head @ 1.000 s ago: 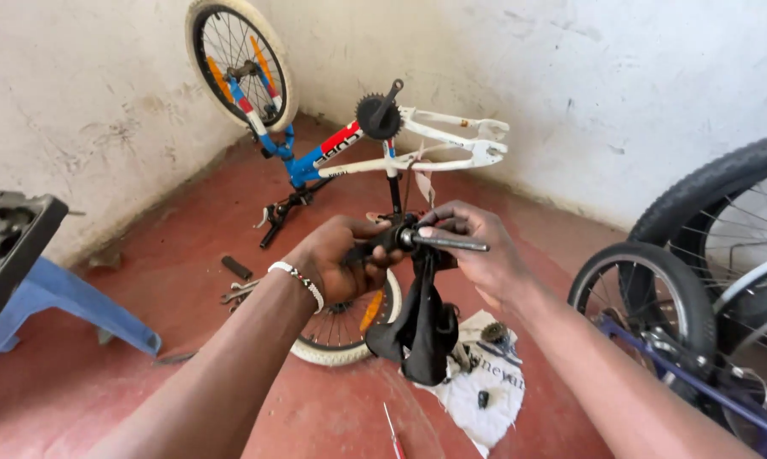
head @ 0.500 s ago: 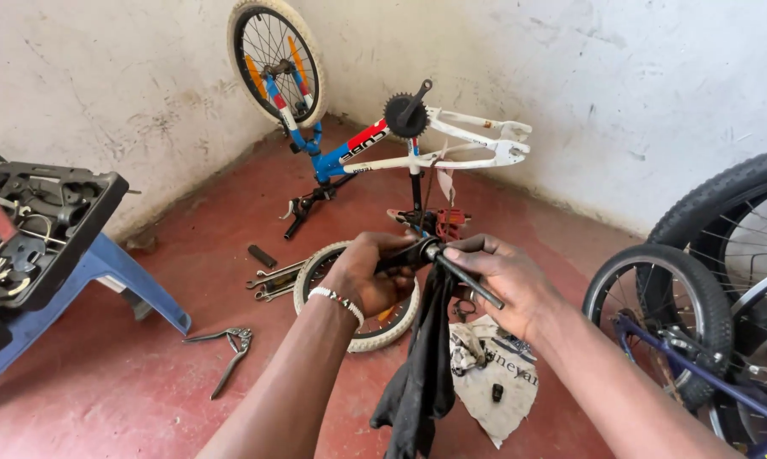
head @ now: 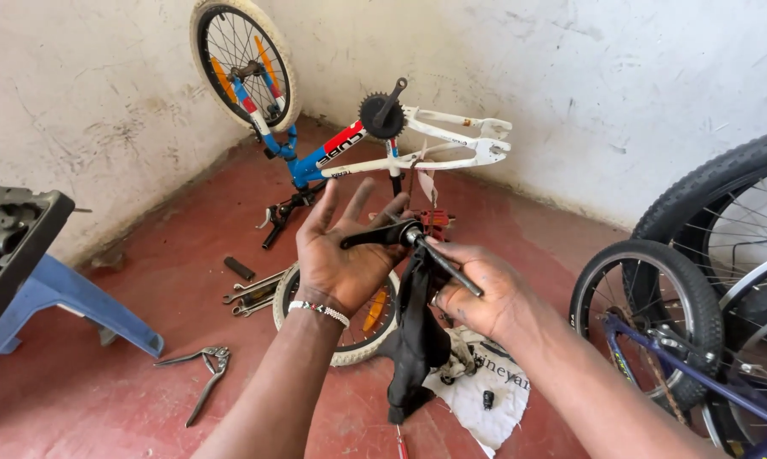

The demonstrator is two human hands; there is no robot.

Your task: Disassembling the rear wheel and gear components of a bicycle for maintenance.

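My left hand (head: pixel 342 251) is raised palm-up with fingers spread, and a black crank arm (head: pixel 382 235) rests across its fingers. My right hand (head: pixel 477 293) grips a black rag (head: pixel 417 340) that hangs down, together with a dark metal axle rod (head: pixel 451 269) running from the crank end. Behind the hands, a small blue, red and white bicycle frame (head: pixel 358 153) stands upside down with its chainring (head: pixel 380 115) up and one white-tyred wheel (head: pixel 243 59) against the wall.
A loose small wheel (head: pixel 349 340) lies on the red floor under my hands, with wrenches (head: pixel 251 293) and pliers (head: pixel 205 374) to its left. A blue stool with a tool tray (head: pixel 18 255) stands left. A white cloth (head: pixel 485 391) lies below. Other bicycle wheels (head: pixel 655 314) crowd the right.
My left hand has opened and turned palm-up; earlier it was closed around the crank. The view has shifted up and left, and the right hand still holds the rag and rod.
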